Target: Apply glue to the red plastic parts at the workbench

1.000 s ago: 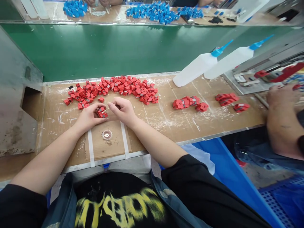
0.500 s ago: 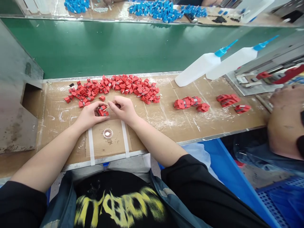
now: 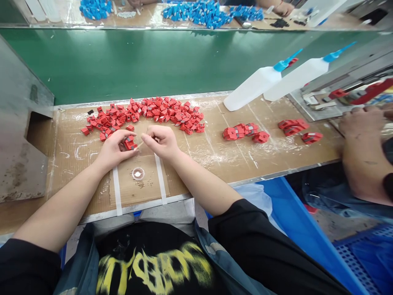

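Observation:
My left hand is closed around a small red plastic part with grey patches, held just above the cardboard. Pinched in my right hand is a thin pale stick, its tip pointing down and left, close beside the red part. Below both hands, a small round clear dish with a little whitish stuff in it sits on a taped cardboard piece. Beyond my hands spreads a curved heap of similar red parts.
Several joined red pieces lie to the right, with more red pieces farther along. Two white bottles with blue nozzles lean behind them. A metal box stands left. Another person's arm is at the right, above a blue bin.
My right hand has drawn the stick slightly away from the red part, its tip now lower. The left hand still holds the part. The neighbouring person's hands have moved into view.

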A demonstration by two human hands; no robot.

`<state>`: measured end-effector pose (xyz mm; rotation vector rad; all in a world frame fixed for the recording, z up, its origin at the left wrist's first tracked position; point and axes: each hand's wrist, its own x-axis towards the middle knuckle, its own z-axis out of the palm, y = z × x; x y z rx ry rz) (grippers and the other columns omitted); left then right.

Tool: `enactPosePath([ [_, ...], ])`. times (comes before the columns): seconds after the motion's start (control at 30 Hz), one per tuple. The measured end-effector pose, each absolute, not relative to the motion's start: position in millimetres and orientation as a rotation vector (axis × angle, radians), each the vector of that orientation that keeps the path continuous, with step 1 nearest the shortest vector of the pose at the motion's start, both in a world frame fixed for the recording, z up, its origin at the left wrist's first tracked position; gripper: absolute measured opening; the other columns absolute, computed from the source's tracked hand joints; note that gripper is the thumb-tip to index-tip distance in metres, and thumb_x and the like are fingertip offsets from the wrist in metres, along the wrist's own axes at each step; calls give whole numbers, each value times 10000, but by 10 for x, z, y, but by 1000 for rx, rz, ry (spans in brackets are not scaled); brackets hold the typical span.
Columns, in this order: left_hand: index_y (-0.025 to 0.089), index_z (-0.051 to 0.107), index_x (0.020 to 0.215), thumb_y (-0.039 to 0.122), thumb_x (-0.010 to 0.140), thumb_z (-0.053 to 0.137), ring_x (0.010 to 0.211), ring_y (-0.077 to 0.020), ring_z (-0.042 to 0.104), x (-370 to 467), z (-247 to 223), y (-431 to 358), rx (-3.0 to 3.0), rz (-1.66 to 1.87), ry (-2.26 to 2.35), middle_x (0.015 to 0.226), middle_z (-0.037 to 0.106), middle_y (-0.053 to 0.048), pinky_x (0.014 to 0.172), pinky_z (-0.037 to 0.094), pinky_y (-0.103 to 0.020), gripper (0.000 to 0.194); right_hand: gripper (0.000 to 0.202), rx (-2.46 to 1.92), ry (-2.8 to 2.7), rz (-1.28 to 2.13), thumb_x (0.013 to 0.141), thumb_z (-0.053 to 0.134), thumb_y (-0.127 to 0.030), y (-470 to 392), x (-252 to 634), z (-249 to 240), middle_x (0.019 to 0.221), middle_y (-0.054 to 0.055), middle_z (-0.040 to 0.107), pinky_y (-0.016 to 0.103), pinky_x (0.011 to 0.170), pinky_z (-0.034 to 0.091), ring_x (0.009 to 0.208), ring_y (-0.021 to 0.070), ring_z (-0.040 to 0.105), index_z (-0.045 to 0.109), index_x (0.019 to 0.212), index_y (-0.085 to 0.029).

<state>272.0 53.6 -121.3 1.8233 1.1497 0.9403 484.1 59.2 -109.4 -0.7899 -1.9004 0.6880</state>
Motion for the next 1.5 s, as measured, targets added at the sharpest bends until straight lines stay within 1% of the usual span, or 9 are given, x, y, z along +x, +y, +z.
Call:
enactPosePath([
  [0.23,274,664,1288,289,759,895,1071,-233,659,2688,-1071,564,1308,1520,1144,1204,662,-65,872,556,-305,577,516,-542,-2480,889,1025,562,-566,597,4865,-1176,674,-8,507,268,650,336,650,124,477,535,677,-186],
  [0.33,271,651,1293,315,765,890,963,-219,675,2682,-1116,610,1207,1507,1136,1128,674,-61,743,553,-277,582,395,-1047,-2199,604,1050,527,-546,756,4770,-1293,868,32,624,270,727,391,769,157,564,671,967,-188],
  [0.43,262,628,1283,320,760,888,813,-183,663,2700,-1189,629,1184,1458,1122,1032,680,-51,648,524,-255,587,380,-1407,-2084,407,1042,568,-519,863,4644,-1345,1176,83,622,279,750,426,922,193,625,628,1267,-218],
  [0.6,231,624,1209,272,724,897,802,-161,666,2718,-1245,581,1399,1343,1119,1004,703,-47,686,520,-239,558,333,-1541,-2278,269,1094,464,-467,844,4534,-1320,1224,99,604,292,729,441,968,221,641,659,1125,-199],
  [0.77,217,669,1192,247,682,905,656,-126,616,2699,-1251,541,1422,1290,1128,931,717,-35,587,454,-216,563,359,-1500,-2264,203,1063,530,-476,824,4533,-1312,1283,97,600,297,712,451,1023,238,640,593,1299,-213],
  [0.9,215,669,1192,282,694,897,598,-104,565,2679,-1254,559,1464,1292,1178,878,701,-21,555,418,-207,552,275,-1476,-2321,175,1095,467,-413,874,4528,-1370,1222,96,623,280,738,446,1045,231,628,633,1200,-220],
  [1.03,223,648,1227,422,766,842,570,-103,535,2613,-1233,562,1576,1214,1275,868,681,-8,556,417,-221,538,244,-1387,-2130,391,1080,511,-405,924,4596,-1422,1151,80,643,277,794,480,970,192,632,637,1106,-198],
  [1.27,269,618,1317,508,861,729,631,-152,590,2518,-1190,509,1893,867,1391,805,661,29,650,452,-269,527,441,-869,-1585,1429,880,753,-557,833,4752,-1401,923,45,681,292,662,609,799,177,675,629,1076,-182],
  [1.5,304,600,1369,553,870,719,634,-174,595,2558,-1215,526,1897,787,1426,708,623,45,633,423,-275,570,403,-791,-1564,1437,919,732,-493,775,4683,-1461,975,47,670,292,654,630,820,177,680,627,1185,-209],
])
